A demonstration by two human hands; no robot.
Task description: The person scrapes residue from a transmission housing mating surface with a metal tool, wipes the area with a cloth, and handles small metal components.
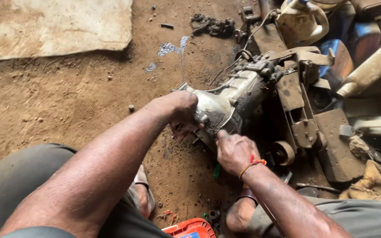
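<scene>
**Two hands on a greasy gearbox housing**

The left hand (pixel 182 112) curls over the near end of the gearbox (pixel 230 103), fingers wrapped around its rim. The right hand (pixel 233 152) is closed against the same end from the near right; whether it holds anything I cannot tell. The gearbox lies on the dirt floor (pixel 67 97) at centre, its far end pointing up and right. It is a rounded casting of dull grey metal, smeared with dark oil. Right of it sit rusty brackets (pixel 300 110); farther off, a grimy plastic jug (pixel 303 22).
</scene>
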